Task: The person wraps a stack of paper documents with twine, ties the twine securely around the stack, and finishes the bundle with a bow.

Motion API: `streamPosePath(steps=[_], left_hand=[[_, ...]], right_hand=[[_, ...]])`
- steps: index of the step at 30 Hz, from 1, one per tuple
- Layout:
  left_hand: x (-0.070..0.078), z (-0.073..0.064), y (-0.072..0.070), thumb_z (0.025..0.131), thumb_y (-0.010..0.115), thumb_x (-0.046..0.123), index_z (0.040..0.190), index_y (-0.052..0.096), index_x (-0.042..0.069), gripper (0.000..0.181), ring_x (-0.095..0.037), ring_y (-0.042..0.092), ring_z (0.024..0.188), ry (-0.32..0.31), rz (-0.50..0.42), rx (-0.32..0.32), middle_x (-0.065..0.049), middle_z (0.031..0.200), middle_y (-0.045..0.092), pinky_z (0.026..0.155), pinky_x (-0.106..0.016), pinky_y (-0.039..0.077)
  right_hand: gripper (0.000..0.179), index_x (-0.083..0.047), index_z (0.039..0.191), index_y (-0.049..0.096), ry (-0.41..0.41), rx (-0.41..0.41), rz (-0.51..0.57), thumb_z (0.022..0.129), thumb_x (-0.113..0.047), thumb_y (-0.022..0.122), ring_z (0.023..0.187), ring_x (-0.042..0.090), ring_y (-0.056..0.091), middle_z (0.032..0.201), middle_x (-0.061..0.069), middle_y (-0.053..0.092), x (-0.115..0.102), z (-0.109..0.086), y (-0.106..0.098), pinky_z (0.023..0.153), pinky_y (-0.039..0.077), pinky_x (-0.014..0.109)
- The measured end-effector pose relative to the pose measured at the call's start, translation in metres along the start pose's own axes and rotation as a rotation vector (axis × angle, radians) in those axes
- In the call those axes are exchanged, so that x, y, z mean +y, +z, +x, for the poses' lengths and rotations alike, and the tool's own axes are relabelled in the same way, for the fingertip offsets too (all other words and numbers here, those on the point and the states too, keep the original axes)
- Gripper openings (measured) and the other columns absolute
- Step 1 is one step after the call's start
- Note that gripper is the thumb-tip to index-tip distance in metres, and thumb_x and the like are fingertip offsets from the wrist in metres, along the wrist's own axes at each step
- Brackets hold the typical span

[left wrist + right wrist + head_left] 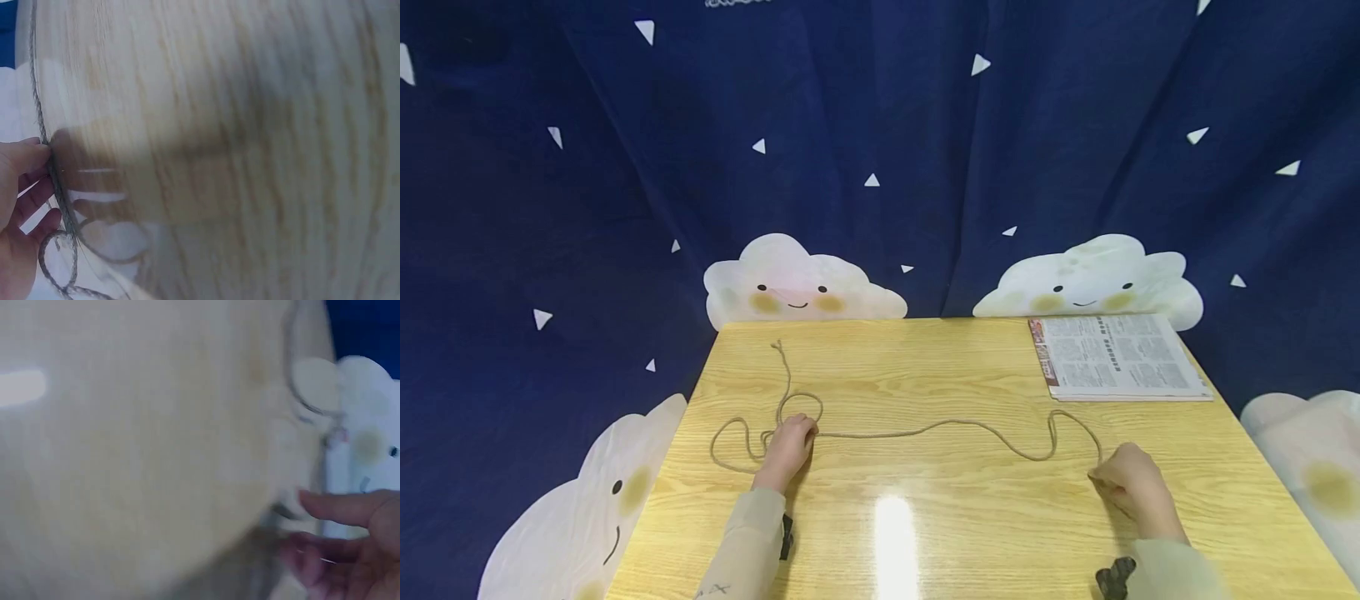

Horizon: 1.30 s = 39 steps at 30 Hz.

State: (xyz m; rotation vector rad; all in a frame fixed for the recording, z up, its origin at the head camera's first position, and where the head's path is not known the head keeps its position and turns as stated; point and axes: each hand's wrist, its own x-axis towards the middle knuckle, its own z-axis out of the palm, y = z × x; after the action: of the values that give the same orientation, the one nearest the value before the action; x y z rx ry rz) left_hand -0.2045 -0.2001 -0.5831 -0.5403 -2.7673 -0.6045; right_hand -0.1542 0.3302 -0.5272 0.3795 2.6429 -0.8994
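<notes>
A thin beige-brown cord lies across the wooden table in loose bends. At the left of the table, my left hand holds the cord beside several loops. In the left wrist view, the thumb presses the cord against the fingers, and a small loop hangs below them. Near the table's right side, my right hand pinches the cord by its right end. The right wrist view is blurred; there the thumb and curled fingers of the hand come close together. The cord's knotted-looking far end points to the back left.
A folded newspaper lies at the table's back right corner. Behind the table hangs a dark blue curtain with white triangles and smiling clouds. A bright light reflection shows on the tabletop between the arms.
</notes>
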Motion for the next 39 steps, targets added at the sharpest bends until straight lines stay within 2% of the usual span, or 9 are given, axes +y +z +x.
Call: streamPosePath(steps=[7,12,19,23,26,29,34,37,39], left_hand=[[0.0,0.002,0.002,0.08,0.066,-0.001,0.082,0.065,0.005,0.007,-0.022,0.056,0.075,-0.066,0.048,-0.061,-0.003,0.078,0.059,0.07,-0.036,0.049],[0.002,0.003,0.0,0.08,0.066,-0.001,0.082,0.065,0.005,0.007,-0.022,0.057,0.076,-0.074,0.044,-0.062,-0.003,0.078,0.059,0.072,-0.036,0.05],[0.001,0.003,0.002,0.08,0.065,-0.001,0.081,0.064,0.005,0.006,-0.022,0.057,0.075,-0.071,0.042,-0.055,-0.003,0.078,0.058,0.071,-0.037,0.049],[0.002,0.003,0.002,0.081,0.065,-0.001,0.081,0.064,0.005,0.006,-0.021,0.056,0.075,-0.077,0.049,-0.063,-0.003,0.078,0.058,0.071,-0.036,0.049],[0.003,0.002,0.001,0.081,0.066,0.0,0.082,0.064,0.006,0.007,-0.021,0.056,0.075,-0.085,0.048,-0.072,-0.002,0.078,0.058,0.072,-0.037,0.049],[0.004,0.002,0.001,0.081,0.066,0.0,0.082,0.064,0.006,0.006,-0.021,0.055,0.076,-0.088,0.046,-0.076,-0.002,0.078,0.058,0.073,-0.038,0.048],[0.003,0.003,0.001,0.081,0.065,0.0,0.082,0.064,0.006,0.006,-0.021,0.055,0.077,-0.093,0.039,-0.076,-0.002,0.078,0.058,0.073,-0.037,0.048],[0.003,0.003,0.001,0.081,0.065,-0.001,0.082,0.064,0.005,0.006,-0.022,0.056,0.077,-0.095,0.033,-0.074,-0.003,0.079,0.058,0.073,-0.037,0.048],[0.004,0.003,0.001,0.081,0.065,-0.001,0.082,0.064,0.005,0.006,-0.022,0.056,0.077,-0.091,0.032,-0.077,-0.003,0.079,0.058,0.074,-0.038,0.048]], right_hand=[[0.026,-0.005,0.05,0.045,-0.005,0.136,-0.073,0.076,-0.001,0.048,0.042,0.013,0.04,0.046,0.001,0.043,0.001,0.007,0.022,0.039,0.037,0.024],[0.011,0.011,0.071,0.052,-0.072,0.275,-0.07,0.078,0.002,0.048,0.054,0.025,0.049,0.062,0.015,0.053,0.001,0.022,0.018,0.047,0.044,0.036],[0.008,0.008,0.085,0.053,-0.403,0.777,0.077,0.078,0.011,0.052,0.076,0.036,0.057,0.084,0.022,0.054,-0.01,0.043,0.016,0.067,0.05,0.036],[0.013,0.012,0.089,0.054,-0.633,0.918,0.243,0.077,0.019,0.052,0.09,0.025,0.058,0.094,0.022,0.055,-0.016,0.047,0.015,0.086,0.043,0.011],[0.013,0.018,0.088,0.053,-0.718,0.977,0.437,0.076,0.023,0.05,0.093,0.012,0.058,0.096,0.02,0.057,-0.018,0.046,0.016,0.087,0.042,0.009],[0.009,0.02,0.086,0.051,-0.628,1.06,0.673,0.078,0.02,0.049,0.091,0.003,0.061,0.095,0.014,0.06,-0.013,0.045,0.018,0.079,0.047,0.012],[0.015,-0.003,0.087,0.053,-0.234,1.08,0.975,0.083,0.009,0.045,0.082,-0.002,0.063,0.091,-0.003,0.061,0.011,0.04,0.017,0.064,0.047,0.008],[0.023,-0.016,0.09,0.051,0.001,1.016,0.872,0.084,0.004,0.042,0.069,-0.01,0.057,0.085,-0.014,0.058,0.032,0.035,0.017,0.053,0.04,0.005],[0.019,-0.014,0.092,0.052,0.099,0.968,0.674,0.085,0.001,0.042,0.061,-0.015,0.049,0.082,-0.012,0.057,0.044,0.032,0.017,0.049,0.036,0.004]])
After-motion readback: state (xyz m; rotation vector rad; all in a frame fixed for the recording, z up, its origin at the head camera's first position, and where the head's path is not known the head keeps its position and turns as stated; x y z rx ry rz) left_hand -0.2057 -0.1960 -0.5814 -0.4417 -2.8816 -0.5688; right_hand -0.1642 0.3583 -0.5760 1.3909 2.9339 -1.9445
